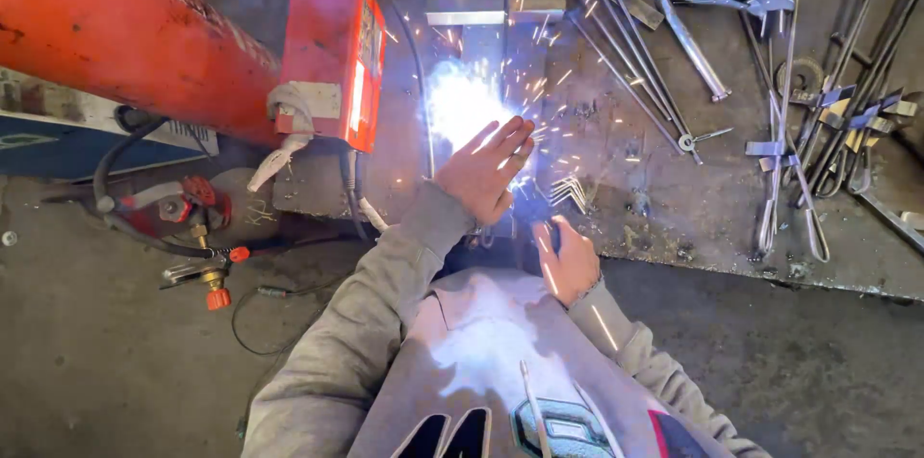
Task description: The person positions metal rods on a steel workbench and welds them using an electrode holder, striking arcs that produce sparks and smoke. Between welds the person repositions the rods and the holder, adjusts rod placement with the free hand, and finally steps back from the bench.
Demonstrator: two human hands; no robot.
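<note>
While the arc [460, 97] burned white over the steel workpiece [496, 11] at the twelve o'clock side of the tabletop [654, 217], the left hand [484, 169] stood raised between it and the camera, fingers spread wide and holding nothing, seemingly as a shield. At five o'clock from the glare the right hand [568, 261] was closed around a dark welding handle [541, 232], mostly hidden. Sparks [563, 193] flew toward six o'clock, over both bare hands and the grey sweatshirt [481, 362]. I judged burns to skin or cloth likely, since no gloves showed, and the open palm sat very near the arc. At nine o'clock hung a red welder box [332, 54] with its cables [351, 193], beside an orange gas cylinder [115, 25]; stray sparks reaching those seemed a risk. Loose rods [626, 63] lay at two o'clock
</note>
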